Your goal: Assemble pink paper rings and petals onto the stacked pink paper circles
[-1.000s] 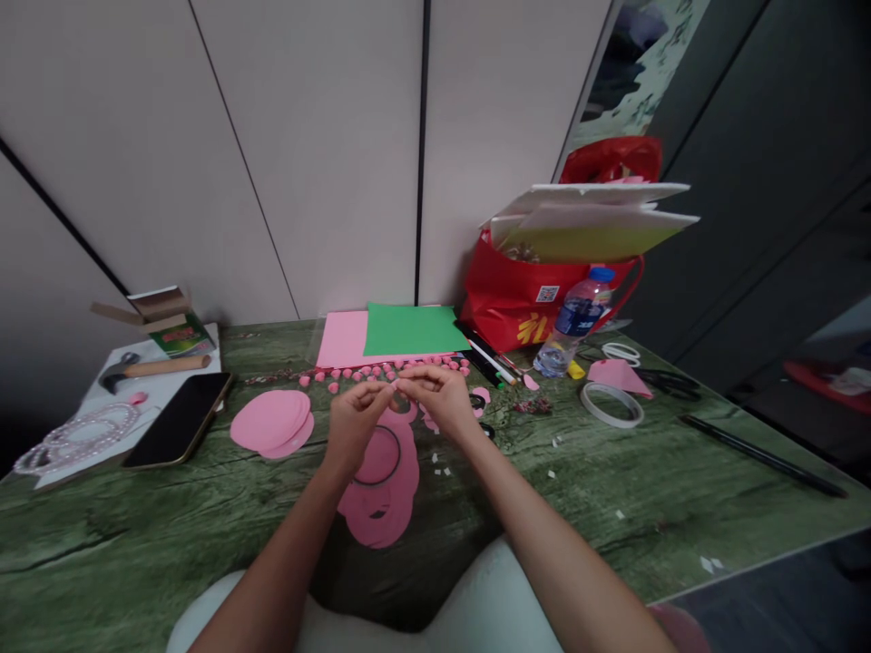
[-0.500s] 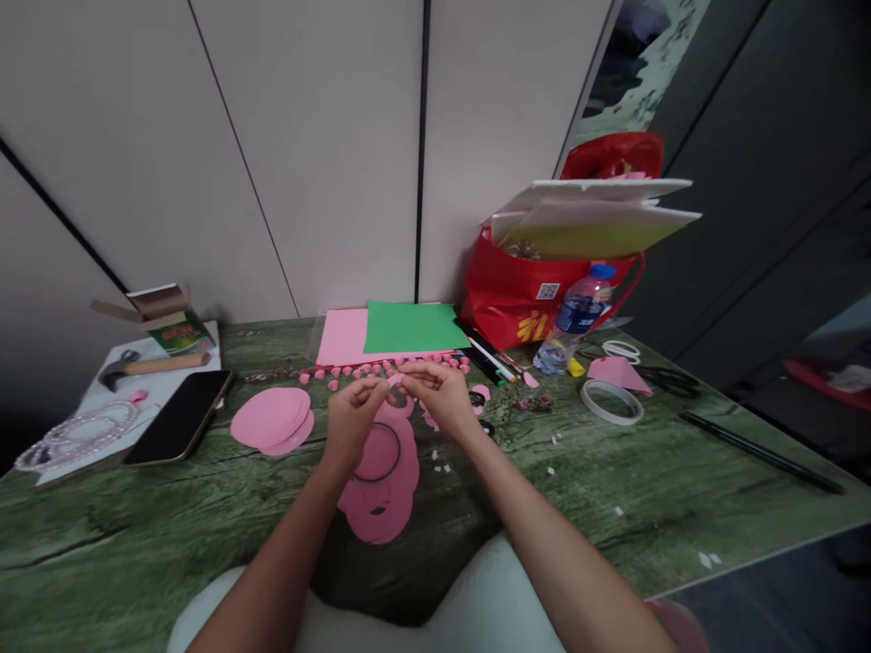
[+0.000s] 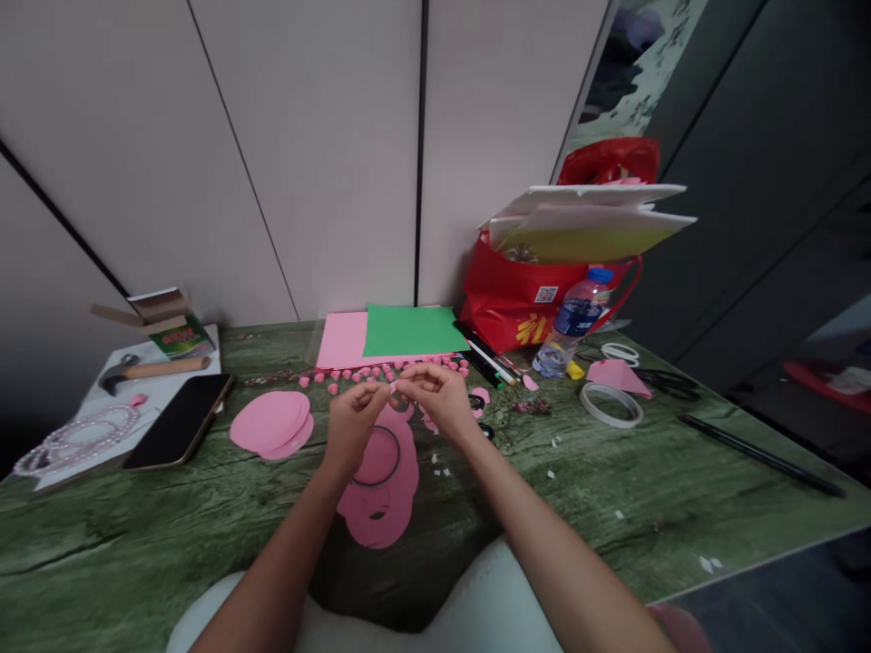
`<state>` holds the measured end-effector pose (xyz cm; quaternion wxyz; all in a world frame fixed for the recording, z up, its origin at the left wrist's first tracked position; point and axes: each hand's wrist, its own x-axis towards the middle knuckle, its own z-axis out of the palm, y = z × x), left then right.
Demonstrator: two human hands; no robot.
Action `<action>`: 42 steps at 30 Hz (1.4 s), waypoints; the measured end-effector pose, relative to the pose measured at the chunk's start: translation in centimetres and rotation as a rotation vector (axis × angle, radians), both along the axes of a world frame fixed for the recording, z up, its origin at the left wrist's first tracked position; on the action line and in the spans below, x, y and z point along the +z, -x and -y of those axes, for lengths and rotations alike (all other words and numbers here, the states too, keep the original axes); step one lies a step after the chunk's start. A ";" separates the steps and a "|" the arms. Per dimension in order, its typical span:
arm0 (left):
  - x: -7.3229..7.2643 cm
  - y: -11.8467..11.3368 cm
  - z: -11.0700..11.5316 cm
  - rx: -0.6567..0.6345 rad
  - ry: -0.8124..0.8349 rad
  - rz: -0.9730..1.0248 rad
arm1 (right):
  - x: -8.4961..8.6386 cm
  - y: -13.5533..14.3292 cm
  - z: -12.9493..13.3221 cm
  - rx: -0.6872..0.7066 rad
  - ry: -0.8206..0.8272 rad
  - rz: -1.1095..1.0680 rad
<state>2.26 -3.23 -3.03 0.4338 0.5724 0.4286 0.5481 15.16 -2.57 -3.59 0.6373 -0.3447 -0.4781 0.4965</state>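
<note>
My left hand (image 3: 354, 419) and my right hand (image 3: 436, 399) meet fingertip to fingertip over the middle of the table. Pinched between them is a small pink paper piece (image 3: 393, 387), partly covered by the fingers. Several small pink rolled pieces (image 3: 357, 375) lie in a row just behind my hands. Below the hands lie cut pink sheets (image 3: 398, 481) with round holes, and a dark ring (image 3: 397, 456) rests on them. A stack of pink paper circles (image 3: 269, 420) is to the left.
Green table (image 3: 163, 553) holds a phone (image 3: 181, 422), hammer (image 3: 170, 366) and beads (image 3: 82, 440) at left; green sheet (image 3: 412, 330) and pens (image 3: 494, 361) behind; red bag (image 3: 500, 295), bottle (image 3: 575, 322), tape roll (image 3: 611, 405), scissors (image 3: 667, 381) and black rod (image 3: 762, 455) at right.
The fingertips of both hands have come closer together around the small pink piece, which now shows less and looks smaller. Other things lie as before, with a slight shift of the view.
</note>
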 end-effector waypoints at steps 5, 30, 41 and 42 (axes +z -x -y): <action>-0.3 0.0 -0.2 -0.013 -0.009 0.021 | 0.0 0.0 0.0 -0.028 -0.031 0.066; -0.1 0.1 -0.2 0.048 0.006 0.043 | 0.2 0.1 0.2 0.002 0.033 -0.024; -0.3 0.2 -0.4 0.078 0.008 0.043 | 0.1 0.0 0.1 0.066 -0.017 0.040; -0.3 0.2 -0.4 0.081 0.006 0.040 | 0.0 0.0 0.1 0.067 -0.016 0.033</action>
